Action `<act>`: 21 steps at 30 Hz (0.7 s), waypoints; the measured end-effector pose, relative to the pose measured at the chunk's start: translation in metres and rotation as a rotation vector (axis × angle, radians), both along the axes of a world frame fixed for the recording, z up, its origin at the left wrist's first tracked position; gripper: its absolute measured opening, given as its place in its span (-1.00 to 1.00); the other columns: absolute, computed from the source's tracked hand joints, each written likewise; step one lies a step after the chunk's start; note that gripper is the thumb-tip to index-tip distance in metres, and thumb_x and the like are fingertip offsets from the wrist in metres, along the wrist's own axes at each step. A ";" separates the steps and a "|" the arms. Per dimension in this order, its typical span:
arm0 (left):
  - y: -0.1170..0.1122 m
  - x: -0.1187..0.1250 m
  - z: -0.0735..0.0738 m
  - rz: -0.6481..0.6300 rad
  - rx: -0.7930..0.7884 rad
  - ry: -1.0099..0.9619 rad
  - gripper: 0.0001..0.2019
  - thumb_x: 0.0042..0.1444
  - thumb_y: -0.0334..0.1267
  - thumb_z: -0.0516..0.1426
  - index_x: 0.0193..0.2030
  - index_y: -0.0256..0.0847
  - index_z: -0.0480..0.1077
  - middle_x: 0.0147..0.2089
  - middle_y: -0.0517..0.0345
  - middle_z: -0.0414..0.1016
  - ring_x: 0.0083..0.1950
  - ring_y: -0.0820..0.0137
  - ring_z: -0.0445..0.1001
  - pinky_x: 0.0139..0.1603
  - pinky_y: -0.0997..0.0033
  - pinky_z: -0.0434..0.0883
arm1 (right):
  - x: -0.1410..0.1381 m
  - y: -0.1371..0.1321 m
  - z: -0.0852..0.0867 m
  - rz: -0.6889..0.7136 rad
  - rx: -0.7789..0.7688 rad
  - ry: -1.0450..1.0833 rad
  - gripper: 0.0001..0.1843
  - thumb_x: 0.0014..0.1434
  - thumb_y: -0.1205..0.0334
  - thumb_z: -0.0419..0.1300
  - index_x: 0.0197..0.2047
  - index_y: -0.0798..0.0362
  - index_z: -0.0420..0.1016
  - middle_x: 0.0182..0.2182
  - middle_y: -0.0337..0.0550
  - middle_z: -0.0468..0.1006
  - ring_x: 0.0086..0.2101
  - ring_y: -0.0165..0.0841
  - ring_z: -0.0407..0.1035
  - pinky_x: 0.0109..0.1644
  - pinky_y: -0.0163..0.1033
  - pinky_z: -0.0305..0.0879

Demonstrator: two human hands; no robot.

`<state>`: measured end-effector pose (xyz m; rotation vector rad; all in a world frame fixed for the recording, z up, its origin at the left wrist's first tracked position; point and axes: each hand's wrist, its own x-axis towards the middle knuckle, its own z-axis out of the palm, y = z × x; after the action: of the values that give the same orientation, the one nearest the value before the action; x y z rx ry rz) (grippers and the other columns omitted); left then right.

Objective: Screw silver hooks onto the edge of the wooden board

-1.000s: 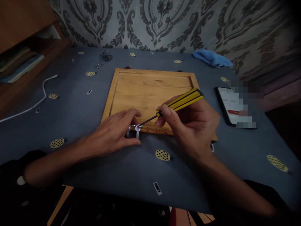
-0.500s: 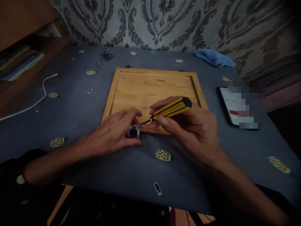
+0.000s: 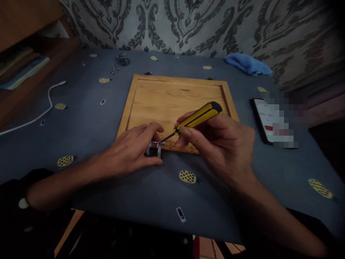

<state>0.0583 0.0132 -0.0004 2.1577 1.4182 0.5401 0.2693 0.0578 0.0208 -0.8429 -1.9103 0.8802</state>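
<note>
A wooden panel (image 3: 175, 97) lies flat on the dark blue cloth. At its near edge sits a small metal bracket (image 3: 154, 147). My left hand (image 3: 132, 149) is closed around that bracket, thumb and fingers pinching it against the panel's edge. My right hand (image 3: 221, 144) grips a yellow and black screwdriver (image 3: 198, 116), whose thin shaft slants down to the left with the tip on the bracket's top. A row of small holes shows along the panel's near edge beside the bracket.
A phone (image 3: 265, 120) with a lit screen lies right of the panel. A blue cloth (image 3: 248, 64) is at the back right. Loose metal parts (image 3: 120, 62) lie at the back left, a white cable (image 3: 40, 111) at the left.
My right hand has turned the screwdriver's handle, which dropped lower and then rose again slightly. The left hand stays on the bracket. The camera has tipped a little.
</note>
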 end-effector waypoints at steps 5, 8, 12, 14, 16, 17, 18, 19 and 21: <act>0.000 0.000 0.000 -0.010 0.012 0.002 -0.44 0.09 -0.12 0.37 0.13 -0.10 0.20 0.06 0.07 0.55 0.06 0.19 0.56 -0.02 0.23 0.45 | -0.003 0.004 0.001 -0.024 -0.020 0.047 -0.79 0.27 0.01 0.34 -0.30 -0.06 0.53 -0.55 -0.34 0.57 -0.55 -0.41 0.51 -0.46 -0.31 0.43; 0.000 0.000 0.000 -0.007 0.006 0.002 -0.43 0.09 -0.12 0.37 0.13 -0.10 0.21 0.05 0.06 0.56 0.05 0.18 0.56 -0.03 0.22 0.45 | -0.004 0.005 0.001 -0.040 -0.037 0.056 -0.77 0.26 0.00 0.35 -0.33 -0.06 0.51 -0.55 -0.35 0.56 -0.55 -0.42 0.51 -0.46 -0.32 0.43; -0.001 0.001 0.001 -0.002 0.003 0.005 -0.43 0.07 -0.14 0.39 0.13 -0.12 0.22 0.04 0.05 0.57 0.04 0.18 0.57 -0.02 0.22 0.45 | -0.006 0.009 -0.001 -0.042 -0.063 0.085 -0.73 0.26 -0.03 0.34 -0.35 -0.06 0.50 -0.53 -0.34 0.54 -0.55 -0.44 0.50 -0.46 -0.33 0.44; 0.000 0.001 0.002 0.002 -0.002 0.012 -0.42 0.07 -0.16 0.39 0.14 -0.12 0.22 0.04 0.04 0.57 0.04 0.17 0.57 -0.01 0.21 0.45 | -0.007 0.012 -0.003 -0.042 -0.068 0.099 -0.71 0.25 -0.05 0.34 -0.36 -0.05 0.50 -0.52 -0.34 0.53 -0.55 -0.45 0.49 -0.46 -0.33 0.45; 0.000 0.002 0.002 0.011 -0.009 0.017 -0.42 0.06 -0.17 0.39 0.14 -0.12 0.22 0.04 0.05 0.57 0.05 0.17 0.57 0.00 0.20 0.45 | -0.008 0.014 -0.004 -0.045 -0.076 0.114 -0.70 0.24 -0.06 0.35 -0.37 -0.05 0.50 -0.53 -0.35 0.52 -0.56 -0.45 0.48 -0.45 -0.33 0.45; 0.000 0.002 0.003 0.013 -0.011 0.016 -0.42 0.06 -0.17 0.39 0.14 -0.12 0.22 0.04 0.05 0.57 0.05 0.17 0.56 0.00 0.20 0.45 | -0.008 0.014 -0.005 -0.047 -0.080 0.121 -0.70 0.24 -0.07 0.35 -0.37 -0.05 0.50 -0.53 -0.35 0.52 -0.57 -0.45 0.47 -0.45 -0.32 0.46; 0.000 0.002 0.003 0.011 -0.010 0.012 -0.42 0.06 -0.17 0.39 0.14 -0.11 0.22 0.04 0.06 0.57 0.06 0.17 0.56 0.01 0.20 0.45 | -0.007 0.014 -0.005 -0.049 -0.086 0.125 -0.69 0.23 -0.07 0.35 -0.37 -0.05 0.50 -0.54 -0.35 0.53 -0.57 -0.44 0.47 -0.45 -0.32 0.46; 0.000 0.001 0.003 0.008 -0.008 0.010 -0.41 0.06 -0.17 0.39 0.14 -0.11 0.22 0.04 0.06 0.57 0.06 0.18 0.56 0.01 0.21 0.45 | -0.007 0.013 -0.006 -0.051 -0.086 0.129 -0.69 0.23 -0.07 0.36 -0.37 -0.05 0.50 -0.54 -0.35 0.53 -0.57 -0.44 0.48 -0.46 -0.31 0.46; 0.000 0.001 0.003 0.000 -0.005 0.011 -0.42 0.07 -0.17 0.38 0.14 -0.12 0.22 0.04 0.06 0.56 0.04 0.19 0.56 0.01 0.22 0.46 | -0.006 0.009 -0.007 -0.079 -0.063 0.141 -0.71 0.21 -0.06 0.37 -0.36 -0.04 0.51 -0.55 -0.34 0.54 -0.57 -0.41 0.49 -0.47 -0.30 0.46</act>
<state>0.0595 0.0127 0.0024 2.1598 1.4246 0.5248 0.2628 0.0672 0.0138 -0.8646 -1.7237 0.9314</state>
